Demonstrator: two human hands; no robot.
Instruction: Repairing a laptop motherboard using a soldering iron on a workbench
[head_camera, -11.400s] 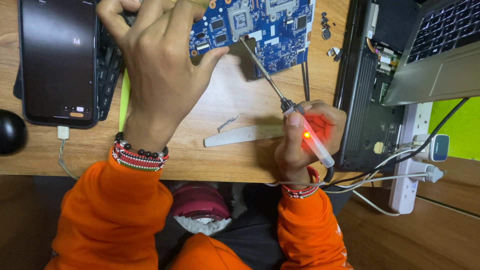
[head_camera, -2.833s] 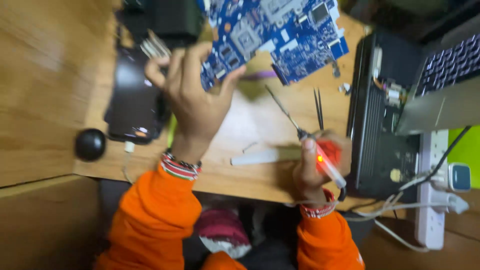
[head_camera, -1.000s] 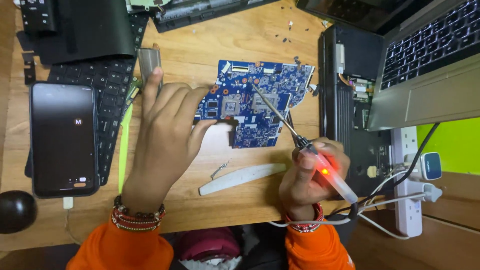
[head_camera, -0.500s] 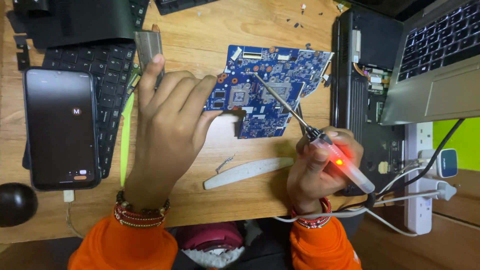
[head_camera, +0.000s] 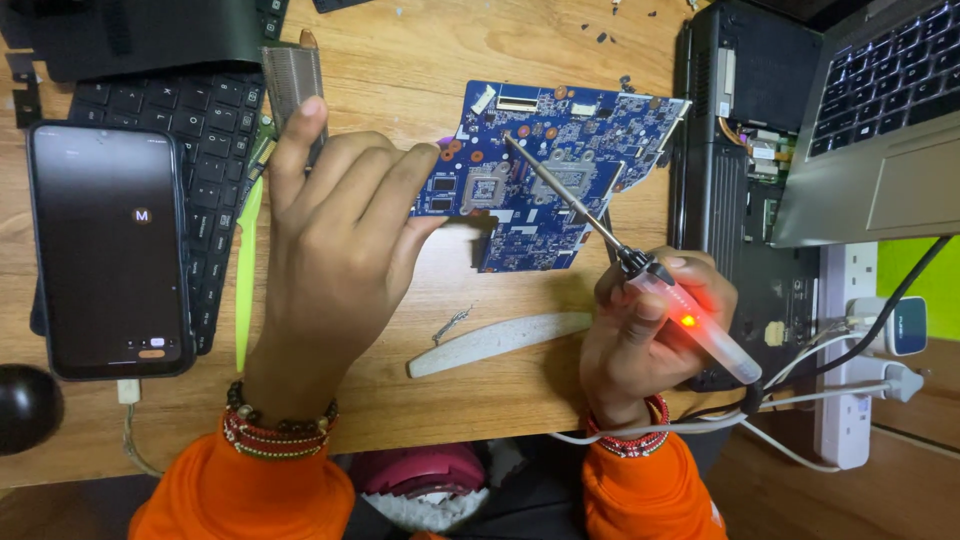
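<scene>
A blue circuit board lies on the wooden table. My left hand rests on the board's left edge, fingers spread, pressing it down. My right hand grips a white soldering iron with a glowing red light. Its long metal tip reaches up and left onto the middle of the board. The iron's cable runs off to the right.
A phone lies on a black keyboard at the left. An opened laptop base and a grey laptop stand at the right, a power strip below them. A pale flat strip lies near the front edge.
The view has shifted slightly. My left hand stays on the board and my right hand keeps the iron's tip on it.
</scene>
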